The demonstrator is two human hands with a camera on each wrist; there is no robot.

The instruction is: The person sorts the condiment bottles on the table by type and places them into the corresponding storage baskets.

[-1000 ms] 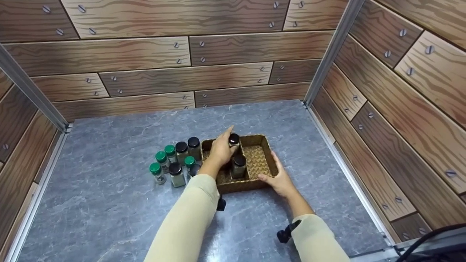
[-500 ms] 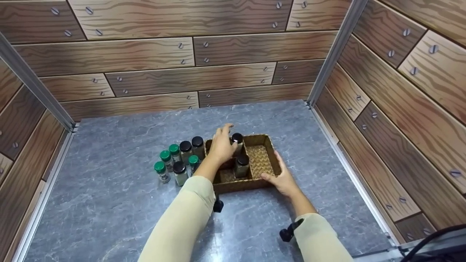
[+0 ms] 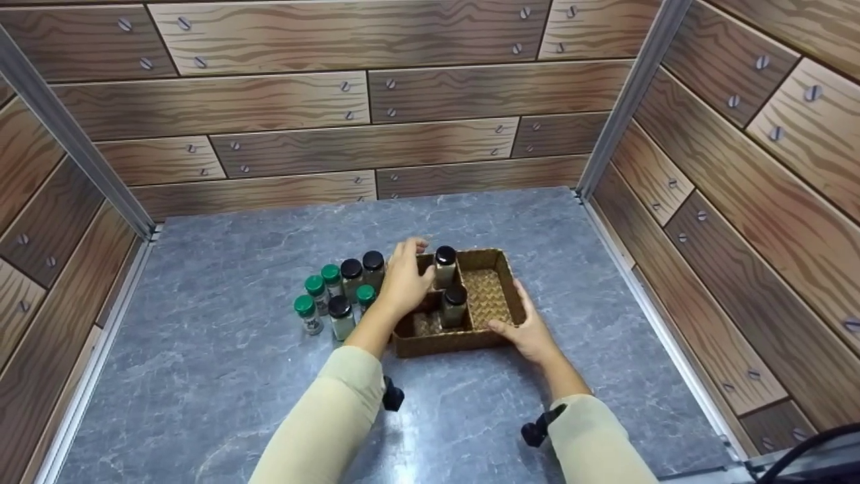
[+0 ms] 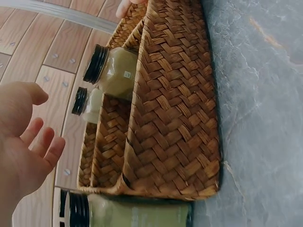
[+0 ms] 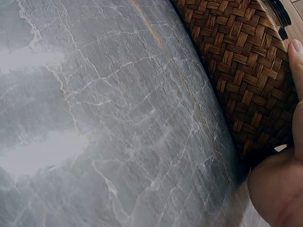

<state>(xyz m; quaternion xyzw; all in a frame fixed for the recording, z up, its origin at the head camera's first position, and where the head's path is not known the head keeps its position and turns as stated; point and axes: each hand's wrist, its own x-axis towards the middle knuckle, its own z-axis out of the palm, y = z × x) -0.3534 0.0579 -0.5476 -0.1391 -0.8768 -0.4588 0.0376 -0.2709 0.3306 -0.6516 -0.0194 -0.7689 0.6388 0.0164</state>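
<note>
A brown woven basket (image 3: 440,345) with divided compartments sits on the grey marbled surface. Two black-capped spice jars stand in its middle: a rear jar (image 3: 445,267) and a front jar (image 3: 453,306). Over the basket's left part is my left hand (image 3: 405,281), fingers relaxed and holding nothing; the left wrist view shows this left hand (image 4: 28,142) apart from the jars. At the right end, my right hand (image 3: 531,331) grips the basket, thumb on the front rim and fingers along the outer side. In the right wrist view the thumb (image 5: 296,61) lies at the rim.
Left of the basket stand several more jars, among them a green-capped jar (image 3: 308,314) and a black-capped jar (image 3: 341,317). My left forearm partly hides this group. Wood-patterned walls (image 3: 269,101) enclose the back and sides. A black cable (image 3: 806,447) runs at the lower right.
My left hand has let go of the rear black-capped jar and moved left, away from it. That jar stays in the basket. My right hand keeps its grip; the view has shifted slightly.
</note>
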